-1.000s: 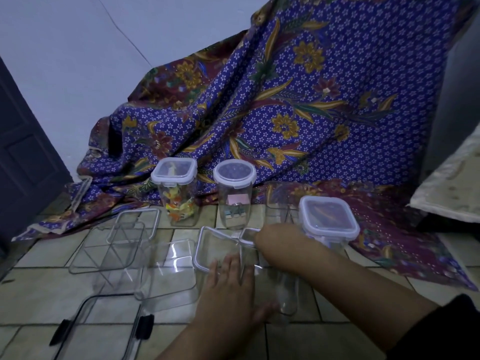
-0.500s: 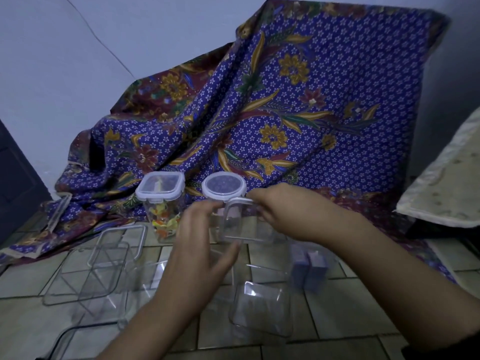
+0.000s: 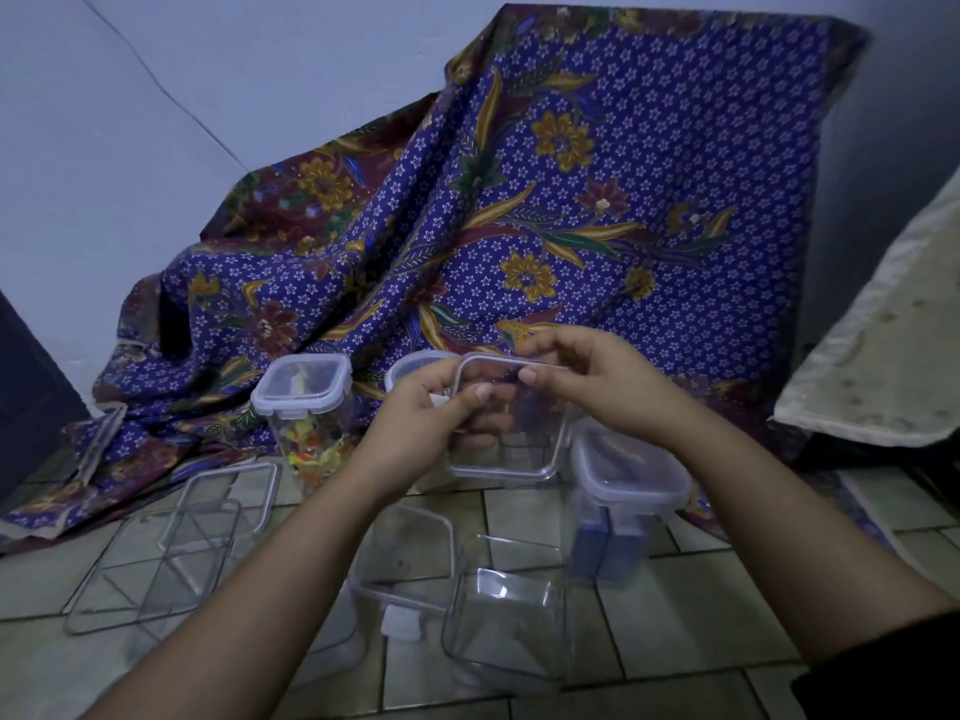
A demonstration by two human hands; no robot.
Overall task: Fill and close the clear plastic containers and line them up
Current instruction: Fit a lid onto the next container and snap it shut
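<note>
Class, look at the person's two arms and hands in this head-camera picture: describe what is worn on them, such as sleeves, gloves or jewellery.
Both hands, the left hand and the right hand, are bare: no gloves, and no rings or watch show. Both forearms are uncovered to the wrist. Only the right arm shows clothing, a dark sleeve at the bottom right corner, near the elbow. The left arm leaves the frame with no sleeve in view.

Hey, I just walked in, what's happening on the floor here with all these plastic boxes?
A person sits over a tiled floor, holding an empty clear container up in both hands, left hand and right hand gripping its rim. Three lidded containers stand behind: one with colourful pieces, a round-lidded one mostly hidden, and one with blue contents. Another open container and loose lids lie on the floor, in front of a patterned cloth.
</note>
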